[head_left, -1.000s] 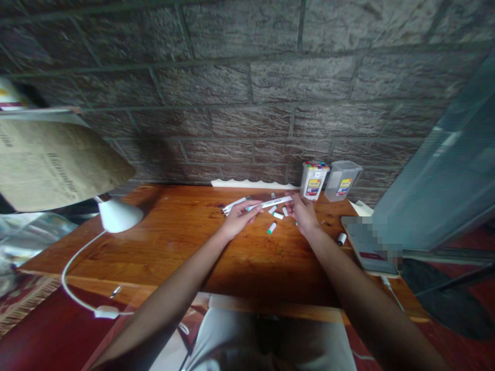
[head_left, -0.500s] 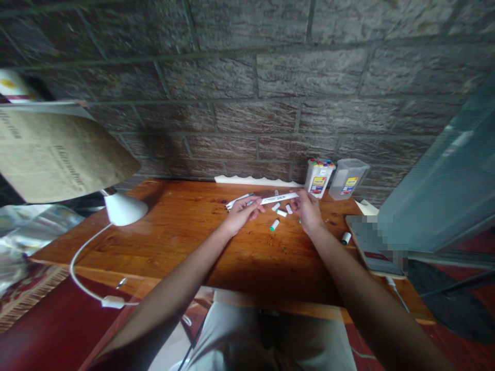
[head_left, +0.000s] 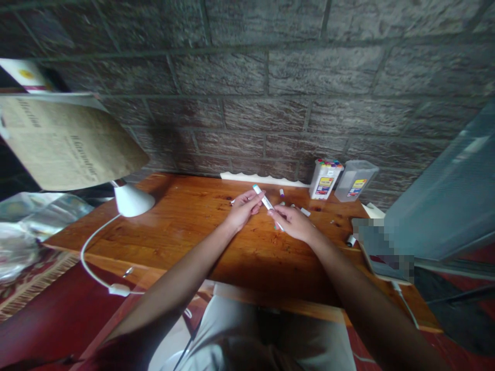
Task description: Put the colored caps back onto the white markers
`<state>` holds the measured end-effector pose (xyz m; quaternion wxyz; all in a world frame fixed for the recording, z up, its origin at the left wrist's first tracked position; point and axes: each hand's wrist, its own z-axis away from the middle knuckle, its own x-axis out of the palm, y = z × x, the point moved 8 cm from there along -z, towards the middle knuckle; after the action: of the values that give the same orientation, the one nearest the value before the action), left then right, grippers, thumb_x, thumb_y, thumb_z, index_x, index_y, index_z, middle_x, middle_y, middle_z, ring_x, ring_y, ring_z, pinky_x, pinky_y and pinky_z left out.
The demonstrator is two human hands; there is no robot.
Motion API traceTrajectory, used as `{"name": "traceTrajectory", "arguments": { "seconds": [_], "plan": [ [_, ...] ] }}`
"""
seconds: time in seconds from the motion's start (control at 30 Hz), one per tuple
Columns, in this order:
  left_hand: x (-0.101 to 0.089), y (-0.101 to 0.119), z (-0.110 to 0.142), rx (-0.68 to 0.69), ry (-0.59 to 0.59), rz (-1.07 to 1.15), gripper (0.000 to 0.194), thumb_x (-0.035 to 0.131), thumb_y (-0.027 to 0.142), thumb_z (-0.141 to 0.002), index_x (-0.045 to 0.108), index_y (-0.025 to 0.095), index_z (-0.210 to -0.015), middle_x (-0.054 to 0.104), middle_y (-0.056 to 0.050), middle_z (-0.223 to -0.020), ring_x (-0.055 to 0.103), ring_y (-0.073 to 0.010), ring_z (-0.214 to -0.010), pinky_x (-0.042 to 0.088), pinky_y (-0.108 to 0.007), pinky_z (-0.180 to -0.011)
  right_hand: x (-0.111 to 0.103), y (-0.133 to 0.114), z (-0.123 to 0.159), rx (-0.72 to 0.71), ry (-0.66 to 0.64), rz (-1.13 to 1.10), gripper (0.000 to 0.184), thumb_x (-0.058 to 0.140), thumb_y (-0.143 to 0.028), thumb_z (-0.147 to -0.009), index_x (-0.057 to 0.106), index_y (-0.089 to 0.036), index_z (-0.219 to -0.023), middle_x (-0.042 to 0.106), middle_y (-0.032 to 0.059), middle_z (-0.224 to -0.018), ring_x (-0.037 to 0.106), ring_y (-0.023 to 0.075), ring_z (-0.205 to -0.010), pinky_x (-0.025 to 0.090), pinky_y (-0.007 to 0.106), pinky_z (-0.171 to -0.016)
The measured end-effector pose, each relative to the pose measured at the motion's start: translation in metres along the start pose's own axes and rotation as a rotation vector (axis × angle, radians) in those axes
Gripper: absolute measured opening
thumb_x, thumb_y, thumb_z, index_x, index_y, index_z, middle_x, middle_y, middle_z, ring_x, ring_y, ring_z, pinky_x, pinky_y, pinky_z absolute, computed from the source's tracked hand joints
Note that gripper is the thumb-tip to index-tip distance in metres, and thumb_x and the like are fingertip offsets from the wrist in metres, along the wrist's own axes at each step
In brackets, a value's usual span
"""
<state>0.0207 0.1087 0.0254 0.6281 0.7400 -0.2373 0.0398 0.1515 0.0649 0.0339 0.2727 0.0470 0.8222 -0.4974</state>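
Observation:
Over the middle of the wooden desk [head_left: 185, 232], both my hands hold one white marker [head_left: 264, 201] with a teal end. My left hand [head_left: 243, 208] pinches its upper part, fingers closed round it. My right hand [head_left: 292, 222] grips the lower part, fingers curled. The marker tilts from upper left to lower right. Loose white caps and markers [head_left: 305, 211] lie on the desk just beyond my right hand. A small cap [head_left: 282, 192] sits farther back.
A white box of markers [head_left: 324, 180] and a clear container [head_left: 355, 181] stand against the brick wall. A white lamp base [head_left: 131, 201] with its cord is at left. A white roll [head_left: 351, 240] lies by a blurred tablet [head_left: 381, 250] at right.
The marker has swung from lying level between my hands to a steep tilt. My right hand moved left and nearer to me. The camera shifted slightly.

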Motion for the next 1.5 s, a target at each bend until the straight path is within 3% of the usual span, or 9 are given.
{"name": "traceTrajectory", "arguments": {
  "seconds": [0.33, 0.47, 0.6, 0.77, 0.93, 1.07, 1.2, 1.3, 1.5],
  "plan": [
    [-0.003, 0.001, -0.001, 0.034, 0.013, 0.021, 0.043, 0.077, 0.044, -0.073, 0.066, 0.014, -0.101, 0.065, -0.002, -0.08, 0.037, -0.0003, -0.043, 0.022, -0.019, -0.042, -0.003, 0.004, -0.002, 0.042, -0.02, -0.107, 0.03, 0.058, -0.046, -0.087, 0.061, -0.02, -0.072, 0.06, -0.0021, -0.064, 0.052, 0.0119, -0.058, 0.038, 0.023, -0.056],
    [-0.005, 0.001, -0.001, 0.035, 0.025, 0.007, 0.045, 0.076, 0.044, -0.075, 0.065, 0.015, -0.107, 0.066, -0.003, -0.087, 0.039, -0.0007, -0.043, 0.024, -0.018, -0.042, -0.015, 0.005, -0.004, 0.064, 0.091, -0.222, 0.025, 0.066, -0.045, -0.081, 0.066, -0.021, -0.085, 0.058, -0.0034, -0.067, 0.05, 0.0106, -0.057, 0.039, 0.022, -0.054],
    [-0.007, -0.001, -0.002, 0.032, 0.022, -0.015, 0.045, 0.075, 0.045, -0.075, 0.065, 0.015, -0.107, 0.065, -0.003, -0.083, 0.041, -0.0016, -0.043, 0.023, -0.019, -0.042, -0.036, 0.009, -0.005, 0.124, 0.266, -0.346, 0.036, 0.068, -0.049, -0.077, 0.063, -0.023, -0.102, 0.058, -0.0036, -0.069, 0.051, 0.0109, -0.053, 0.041, 0.022, -0.048],
    [-0.014, -0.005, -0.006, 0.046, 0.036, -0.049, 0.048, 0.07, 0.051, -0.077, 0.066, 0.013, -0.107, 0.063, -0.001, -0.078, 0.038, -0.0013, -0.043, 0.021, -0.019, -0.041, -0.123, -0.002, -0.008, 0.05, 0.681, -0.191, 0.035, 0.064, -0.055, -0.079, 0.063, -0.02, -0.082, 0.06, 0.0009, -0.07, 0.053, 0.014, -0.06, 0.046, 0.025, -0.052],
    [-0.013, -0.006, -0.005, 0.028, 0.021, -0.081, 0.051, 0.069, 0.055, -0.077, 0.066, 0.013, -0.107, 0.062, -0.001, -0.078, 0.04, -0.0023, -0.044, 0.021, -0.02, -0.042, -0.229, -0.03, -0.022, -0.067, 0.969, 0.279, 0.043, 0.062, -0.051, -0.08, 0.063, -0.017, -0.105, 0.067, 0.0044, -0.079, 0.062, 0.0191, -0.071, 0.049, 0.031, -0.067],
    [-0.009, -0.006, -0.003, 0.018, 0.011, -0.092, 0.052, 0.068, 0.055, -0.078, 0.066, 0.012, -0.107, 0.062, -0.001, -0.075, 0.04, -0.0031, -0.044, 0.021, -0.021, -0.042, -0.263, -0.022, -0.041, 0.2, 0.866, 0.639, 0.032, 0.06, -0.042, -0.082, 0.066, -0.018, -0.102, 0.072, 0.007, -0.084, 0.067, 0.023, -0.081, 0.047, 0.033, -0.074],
    [-0.009, -0.007, -0.003, 0.017, -0.003, -0.099, 0.053, 0.067, 0.056, -0.078, 0.065, 0.012, -0.107, 0.061, 0.0, -0.072, 0.039, -0.0033, -0.043, 0.022, -0.021, -0.043, -0.255, 0.003, -0.054, 0.373, 0.638, 0.793, 0.026, 0.058, -0.041, -0.085, 0.069, -0.02, -0.096, 0.075, 0.0071, -0.085, 0.069, 0.0236, -0.082, 0.046, 0.031, -0.072],
    [-0.01, -0.008, -0.003, 0.016, -0.006, -0.111, 0.054, 0.066, 0.057, -0.079, 0.064, 0.012, -0.108, 0.061, 0.0, -0.072, 0.04, -0.0035, -0.044, 0.022, -0.021, -0.043, -0.246, 0.017, -0.059, 0.417, 0.571, 0.819, 0.026, 0.057, -0.041, -0.085, 0.07, -0.02, -0.091, 0.075, 0.0072, -0.083, 0.069, 0.0232, -0.083, 0.046, 0.029, -0.072],
    [-0.009, -0.009, -0.003, 0.005, -0.02, -0.124, 0.054, 0.064, 0.056, -0.08, 0.064, 0.011, -0.109, 0.06, 0.0, -0.072, 0.04, -0.0037, -0.045, 0.023, -0.02, -0.043, -0.243, 0.025, -0.059, 0.406, 0.549, 0.864, 0.041, 0.05, -0.032, -0.09, 0.058, -0.017, -0.127, 0.076, 0.0077, -0.101, 0.07, 0.023, -0.094, 0.049, 0.031, -0.081]
  ]
}}
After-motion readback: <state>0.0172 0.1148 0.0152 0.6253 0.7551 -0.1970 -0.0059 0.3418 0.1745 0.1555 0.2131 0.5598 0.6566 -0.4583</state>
